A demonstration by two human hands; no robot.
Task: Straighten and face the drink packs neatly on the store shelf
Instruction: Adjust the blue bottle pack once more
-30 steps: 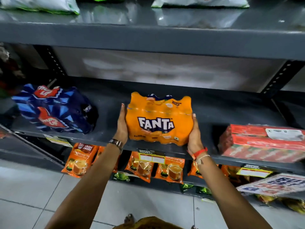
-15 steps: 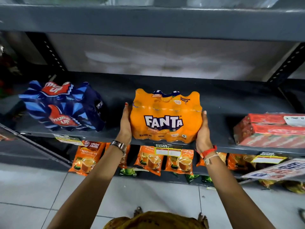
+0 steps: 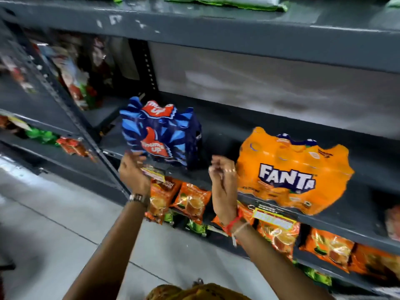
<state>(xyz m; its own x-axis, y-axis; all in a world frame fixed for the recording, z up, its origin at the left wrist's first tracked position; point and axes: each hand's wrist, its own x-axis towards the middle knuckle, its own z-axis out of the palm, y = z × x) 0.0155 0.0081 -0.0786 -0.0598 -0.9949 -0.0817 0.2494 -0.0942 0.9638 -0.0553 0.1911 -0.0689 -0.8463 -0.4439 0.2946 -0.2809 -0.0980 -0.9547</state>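
Observation:
An orange Fanta pack (image 3: 292,172) stands on the dark grey shelf (image 3: 225,126), logo facing out, with no hand on it. To its left a blue Thums Up pack (image 3: 161,134) sits turned at an angle near the shelf's left post. My left hand (image 3: 133,169) hovers just below the blue pack's front left corner, fingers loosely spread, holding nothing. My right hand (image 3: 223,176) is in the gap between the two packs, fingers curled loosely and empty. Both hands are blurred by motion.
Orange tea pouches (image 3: 191,201) hang along the lower shelf under yellow price tags (image 3: 273,217). A slanted metal post (image 3: 71,118) borders the bay on the left, with snack packets (image 3: 73,83) beyond it. The upper shelf (image 3: 216,33) overhangs. Grey floor tiles (image 3: 54,224) lie below.
Both hands have let go of the Fanta pack and moved left toward the blue Thums Up pack. The view has swung left, so the Fanta pack now lies at the right.

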